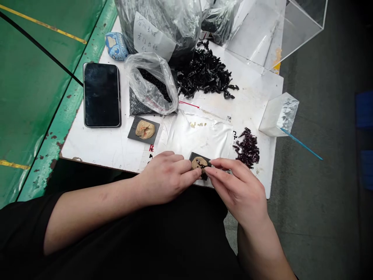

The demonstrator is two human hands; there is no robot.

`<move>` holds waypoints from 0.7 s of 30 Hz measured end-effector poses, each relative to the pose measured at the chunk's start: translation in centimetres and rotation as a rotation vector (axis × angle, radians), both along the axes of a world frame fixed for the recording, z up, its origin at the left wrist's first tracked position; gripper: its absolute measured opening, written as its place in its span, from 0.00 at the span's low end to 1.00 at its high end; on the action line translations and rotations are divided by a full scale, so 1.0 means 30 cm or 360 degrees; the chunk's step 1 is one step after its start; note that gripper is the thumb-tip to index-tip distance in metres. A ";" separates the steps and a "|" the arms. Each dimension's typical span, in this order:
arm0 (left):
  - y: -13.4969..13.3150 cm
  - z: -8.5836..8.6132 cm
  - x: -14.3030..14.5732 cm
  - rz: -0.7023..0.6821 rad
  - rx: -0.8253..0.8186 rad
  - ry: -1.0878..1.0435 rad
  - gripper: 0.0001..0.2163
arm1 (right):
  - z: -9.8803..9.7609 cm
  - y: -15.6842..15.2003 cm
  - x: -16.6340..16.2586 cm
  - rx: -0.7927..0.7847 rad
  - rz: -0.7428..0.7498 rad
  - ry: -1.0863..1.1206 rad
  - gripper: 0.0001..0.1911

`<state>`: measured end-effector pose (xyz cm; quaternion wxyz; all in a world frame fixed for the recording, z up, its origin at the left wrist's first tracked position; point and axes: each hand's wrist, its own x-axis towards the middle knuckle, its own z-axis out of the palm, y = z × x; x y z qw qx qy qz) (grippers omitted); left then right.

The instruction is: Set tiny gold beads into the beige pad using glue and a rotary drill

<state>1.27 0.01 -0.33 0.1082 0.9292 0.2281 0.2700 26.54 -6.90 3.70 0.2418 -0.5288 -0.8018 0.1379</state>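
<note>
My left hand (167, 177) and my right hand (237, 188) meet at the near edge of a white board (99, 144). Both pinch a small black plastic part (201, 166) over a dark square pad with a tan worn patch (198, 160). The fingers of both hands are closed on that part. A second dark pad with a tan patch (143, 130) lies to the left. Several tiny brass rings (198, 125) rest on a clear plastic bag (201, 136) just beyond my hands.
A black phone (101, 94) lies at the left. Behind are an open bag of black granules (151, 87), a large bag with a paper label (159, 27), a heap of black clips (205, 74), a smaller dark pile (247, 147), a clear box (279, 114) and a green floor (29, 77).
</note>
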 end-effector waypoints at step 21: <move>-0.004 -0.007 0.005 0.0030 -0.0044 -0.0066 0.07 | 0.227 0.231 0.022 0.0390 -0.0331 0.0109 0.15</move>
